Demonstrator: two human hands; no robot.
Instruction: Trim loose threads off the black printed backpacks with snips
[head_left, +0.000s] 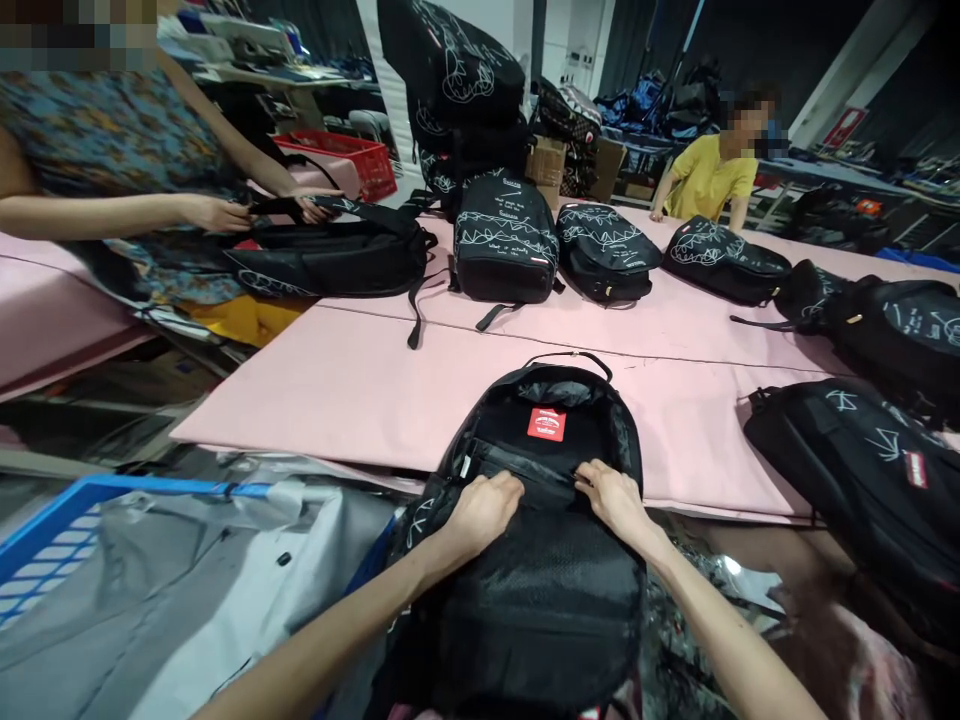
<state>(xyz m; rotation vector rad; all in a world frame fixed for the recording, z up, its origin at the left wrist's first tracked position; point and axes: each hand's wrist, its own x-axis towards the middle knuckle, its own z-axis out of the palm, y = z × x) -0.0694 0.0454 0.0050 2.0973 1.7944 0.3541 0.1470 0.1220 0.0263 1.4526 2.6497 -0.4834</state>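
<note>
A black backpack (540,590) lies unzipped in front of me, its upper part on the pink table and its lower part over the near edge. Inside it, a red label (547,424) is sewn above a pocket (525,470). My left hand (487,508) pinches the left side of the pocket's upper edge, fingers pressed together. At the right side of the same edge, my right hand (611,500) grips the black fabric between thumb and fingers. The backpack's top handle loop (574,356) points away from me.
Several black backpacks with white drawings, such as this backpack (506,240), line the far side of the pink table (360,390). More lie at the right. At left a co-worker's hands (217,213) handle another backpack (337,255). A blue crate (45,520) with grey fabric stands lower left.
</note>
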